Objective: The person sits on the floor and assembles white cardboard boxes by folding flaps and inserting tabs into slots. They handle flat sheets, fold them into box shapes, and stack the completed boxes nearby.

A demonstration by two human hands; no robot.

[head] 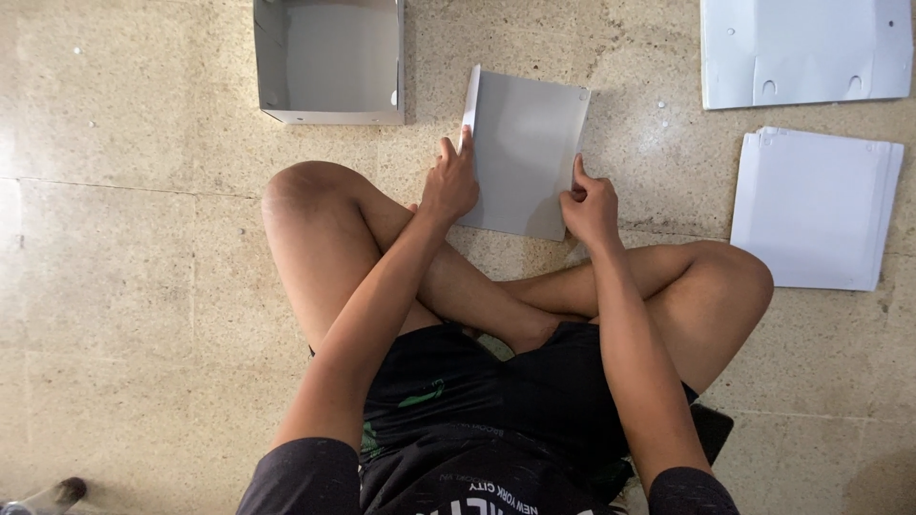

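Observation:
I sit cross-legged on a speckled stone floor. A flat grey cardboard sheet (527, 143) lies in front of my knees, its left flap folded up. My left hand (449, 182) grips that raised left flap, fingers curled around its edge. My right hand (589, 203) pinches the sheet's right edge near the lower corner.
A folded-up open grey box (329, 62) stands on the floor at top left. A stack of flat white sheets (813, 207) lies at right, and another flat white sheet (806, 50) lies at top right. My bent knees flank the work spot.

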